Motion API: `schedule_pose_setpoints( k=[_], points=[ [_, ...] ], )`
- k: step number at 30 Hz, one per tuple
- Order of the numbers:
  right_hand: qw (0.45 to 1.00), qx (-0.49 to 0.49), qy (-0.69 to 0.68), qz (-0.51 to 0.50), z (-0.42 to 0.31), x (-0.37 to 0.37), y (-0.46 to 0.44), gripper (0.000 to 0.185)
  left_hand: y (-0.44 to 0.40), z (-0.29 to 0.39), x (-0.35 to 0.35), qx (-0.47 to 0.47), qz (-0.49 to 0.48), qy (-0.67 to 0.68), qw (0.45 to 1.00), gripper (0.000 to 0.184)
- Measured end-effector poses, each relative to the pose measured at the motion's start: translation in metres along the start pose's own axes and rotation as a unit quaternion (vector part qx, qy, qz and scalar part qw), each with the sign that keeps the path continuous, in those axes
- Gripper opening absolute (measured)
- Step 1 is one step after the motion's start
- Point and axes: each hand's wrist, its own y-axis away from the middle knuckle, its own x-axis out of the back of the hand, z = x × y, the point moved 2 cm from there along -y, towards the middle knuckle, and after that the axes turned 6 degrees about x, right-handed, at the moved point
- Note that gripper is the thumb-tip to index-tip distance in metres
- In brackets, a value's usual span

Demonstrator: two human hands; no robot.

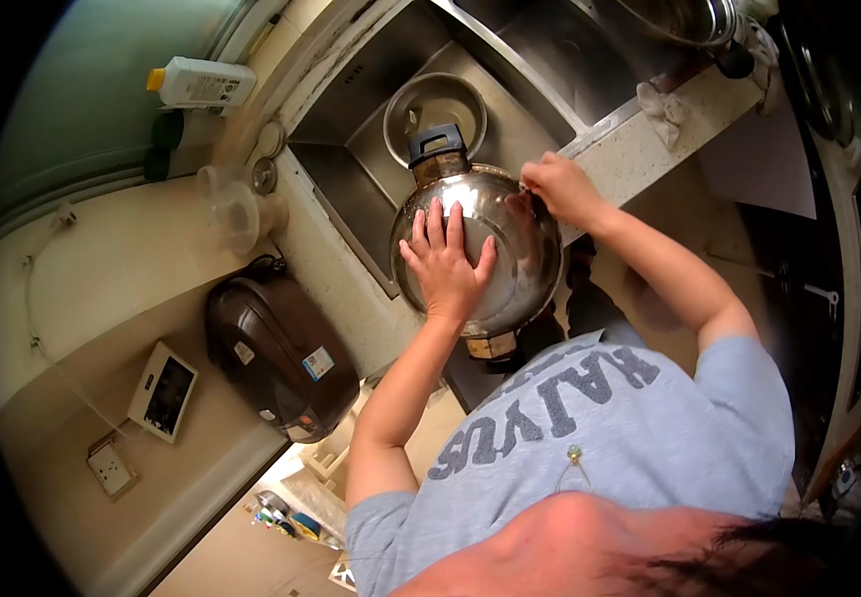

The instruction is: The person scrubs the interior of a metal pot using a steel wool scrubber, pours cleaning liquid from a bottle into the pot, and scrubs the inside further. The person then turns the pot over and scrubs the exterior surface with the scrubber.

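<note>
A shiny metal pot (pixel 510 279), its rounded outside facing me, is tilted over the near edge of the sink. One black handle (pixel 437 142) points into the basin; the other sits by my shirt. My left hand (pixel 445 267) lies flat on the pot's underside with fingers spread. At the pot's right edge, my right hand (pixel 562 189) is closed with its fingertips against the metal; whatever is pinched there is hidden. Beyond the pot, a round metal bowl (pixel 390 124) with some liquid in it stands in the sink basin (pixel 415 40).
A second basin (pixel 570 50) adjoins on the right, with a pan (pixel 689 20) and a white cloth (pixel 661 111) near it. On the left are a brown appliance (pixel 281 348), clear plastic containers (pixel 236 214) and a white bottle with a yellow cap (pixel 206 83).
</note>
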Motion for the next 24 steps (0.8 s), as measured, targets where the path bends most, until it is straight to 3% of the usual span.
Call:
schedule_pose_setpoints(
  k=[3, 6, 8, 9, 12, 15, 18, 20, 22, 24],
  points=[
    [0.999, 0.016, 0.025, 0.025, -0.001, -0.016, -0.016, 0.011, 0.0, 0.001, 0.002, -0.003, 0.008, 0.007, 1.0, 0.064],
    [0.993, 0.046, -0.097, 0.048, 0.021, -0.027, -0.065, 0.011, -0.001, -0.001, -0.003, -0.007, 0.019, 0.0, 1.0, 0.064],
    [0.976, -0.071, -0.206, -0.013, 0.028, -0.024, -0.068, 0.012, 0.003, -0.003, -0.001, -0.01, 0.008, -0.004, 1.0, 0.064],
    [0.965, -0.103, -0.24, 0.029, 0.02, 0.0, -0.061, 0.013, 0.002, -0.003, -0.002, -0.01, 0.015, -0.009, 1.0, 0.064],
    [0.87, -0.244, -0.427, 0.028, 0.017, 0.036, -0.026, 0.013, 0.001, -0.001, -0.003, -0.005, 0.017, -0.002, 1.0, 0.063],
    [0.91, -0.211, -0.349, 0.078, 0.012, -0.009, 0.012, 0.011, 0.0, -0.002, -0.004, -0.006, 0.016, 0.005, 1.0, 0.062],
    [0.977, -0.048, -0.039, 0.206, -0.013, -0.023, 0.046, 0.023, 0.001, -0.002, -0.003, -0.008, 0.024, -0.003, 1.0, 0.062],
    [0.982, -0.068, -0.004, 0.179, -0.028, -0.016, 0.061, 0.029, 0.002, -0.001, -0.002, -0.005, 0.026, 0.008, 1.0, 0.061],
    [0.989, -0.063, 0.018, 0.131, -0.023, -0.016, 0.074, 0.05, 0.003, -0.001, -0.002, -0.006, 0.025, 0.007, 1.0, 0.061],
    [0.994, -0.049, -0.028, 0.091, -0.009, -0.009, 0.077, 0.051, 0.001, -0.001, -0.002, -0.009, 0.028, 0.006, 1.0, 0.061]
  ],
)
